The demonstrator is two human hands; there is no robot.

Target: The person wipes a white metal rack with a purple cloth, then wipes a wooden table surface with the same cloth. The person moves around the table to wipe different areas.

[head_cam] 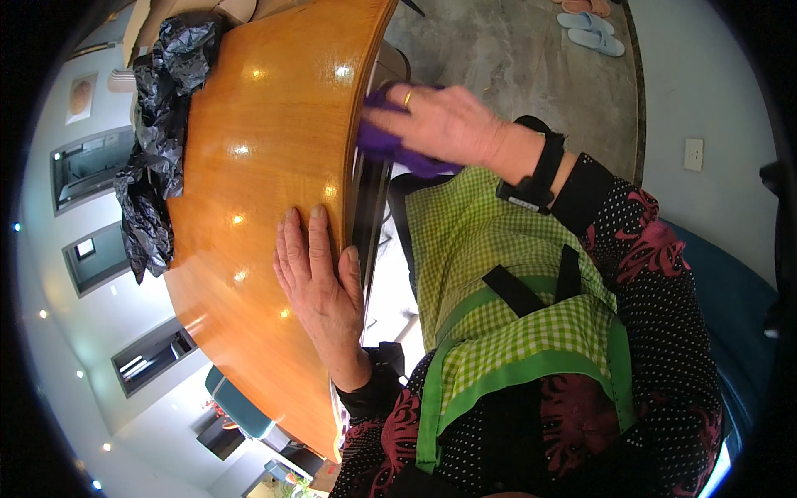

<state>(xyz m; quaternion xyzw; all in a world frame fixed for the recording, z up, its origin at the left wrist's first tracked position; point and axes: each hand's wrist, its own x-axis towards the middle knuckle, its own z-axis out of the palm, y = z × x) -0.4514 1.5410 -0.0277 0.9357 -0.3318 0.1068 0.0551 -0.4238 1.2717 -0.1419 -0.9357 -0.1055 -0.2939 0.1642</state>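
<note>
My right hand (451,127) grips a purple cloth (378,140) against the edge of a glossy wooden table (261,124). A gold ring is on one of its fingers, and a black band (535,165) circles the wrist. The hand hides part of the cloth and looks slightly blurred. My left hand (320,286) rests flat on the tabletop near the same edge, fingers pointing away from me and holding nothing. Below the tabletop rim, a dark band runs along the table's side.
Crumpled black plastic (159,118) lies along the table's far side. A green checked apron (498,249) covers my front. A teal chair (240,404) stands past the table's end. Pale blue slippers (594,40) sit on the grey floor by the wall (697,93).
</note>
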